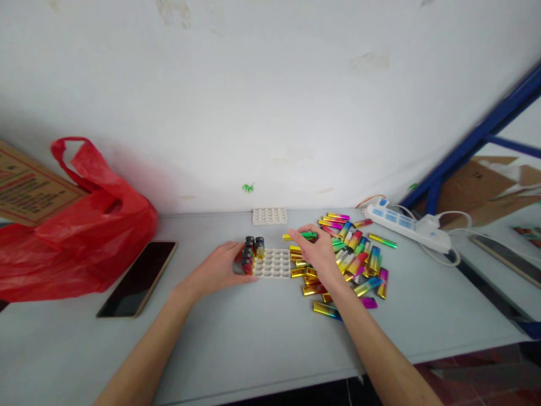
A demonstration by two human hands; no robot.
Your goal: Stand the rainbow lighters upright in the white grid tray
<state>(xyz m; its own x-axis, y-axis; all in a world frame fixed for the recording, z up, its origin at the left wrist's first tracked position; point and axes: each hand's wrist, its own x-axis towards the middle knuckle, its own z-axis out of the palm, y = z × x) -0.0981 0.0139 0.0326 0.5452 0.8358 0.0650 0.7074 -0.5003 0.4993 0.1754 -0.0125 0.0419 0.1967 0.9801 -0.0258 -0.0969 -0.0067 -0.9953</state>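
A white tray (276,264) with rows of round hollows lies on the table. Several black-topped lighters (248,254) stand upright at its left end. My left hand (224,264) curves around that end, thumb along the near edge and fingers behind the lighters, holding the tray. Above the right side of the tray, my right hand (315,248) pinches a green and gold lighter (307,235), held roughly level. Below and right of this hand spreads a loose pile of shiny multicoloured lighters (357,259), some hidden by my forearm.
Behind, a second white tray (269,216) rests near the wall. A phone (137,279) and a red plastic bag (93,237) are at left, with a cardboard box (34,183). On the right lie a white power strip (406,225) with cables and a blue metal frame (473,129).
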